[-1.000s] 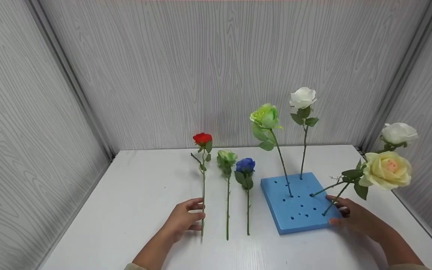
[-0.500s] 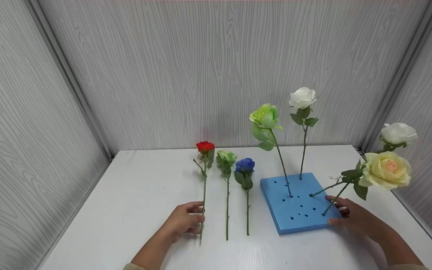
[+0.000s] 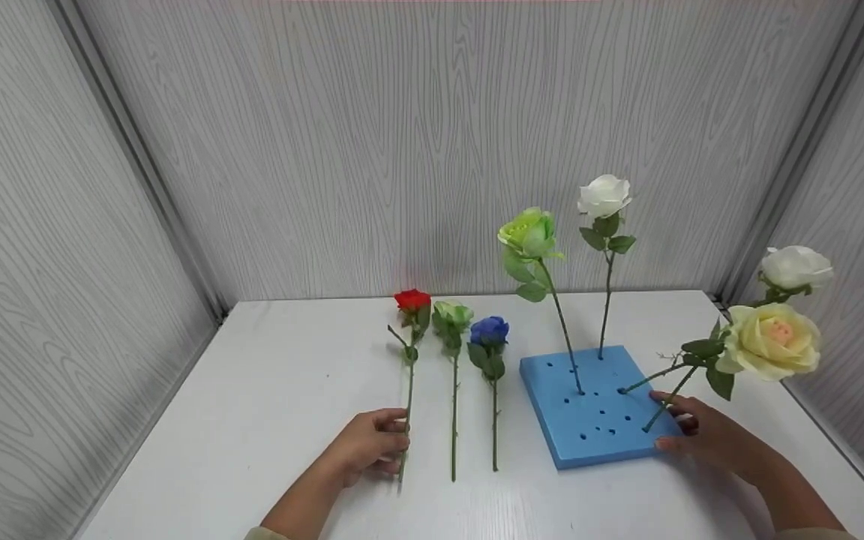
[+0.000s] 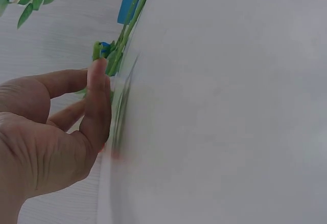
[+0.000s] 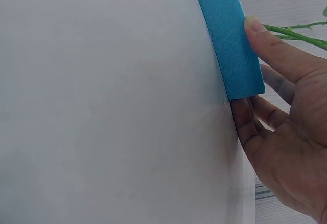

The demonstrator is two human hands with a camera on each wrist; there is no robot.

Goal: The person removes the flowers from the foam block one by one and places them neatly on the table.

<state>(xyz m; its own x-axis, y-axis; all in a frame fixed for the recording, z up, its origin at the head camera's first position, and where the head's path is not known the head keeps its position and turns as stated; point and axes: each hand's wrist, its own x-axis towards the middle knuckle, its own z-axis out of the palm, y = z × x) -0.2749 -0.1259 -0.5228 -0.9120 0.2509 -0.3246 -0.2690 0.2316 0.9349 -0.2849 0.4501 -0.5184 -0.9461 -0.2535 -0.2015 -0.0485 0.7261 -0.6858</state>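
Observation:
In the head view my left hand (image 3: 372,444) pinches the lower stem of a red rose (image 3: 412,300) between thumb and fingers. The rose lies nearly lengthwise, close over the white table. Beside it, to the right, lie a pale green rose (image 3: 454,315) and a blue rose (image 3: 490,330). My right hand (image 3: 709,436) grips the right edge of a blue foam block (image 3: 567,450) with small holes in its top. In the right wrist view the thumb (image 5: 255,25) presses the block's edge, with other fingers round its corner. The left wrist view shows the rose's stem end just above the thumb.
Stuck in the block stand a light green rose (image 3: 529,234) and a white rose (image 3: 604,196). A yellow rose (image 3: 773,341) and another white rose (image 3: 796,268) lean far right over my right hand. Grey wood-grain panels (image 3: 402,150) enclose the white table (image 3: 252,420).
My left hand has lowered the red rose, its bloom coming down and slightly right, nearer the pale green rose. The right hand and the block have stayed in place.

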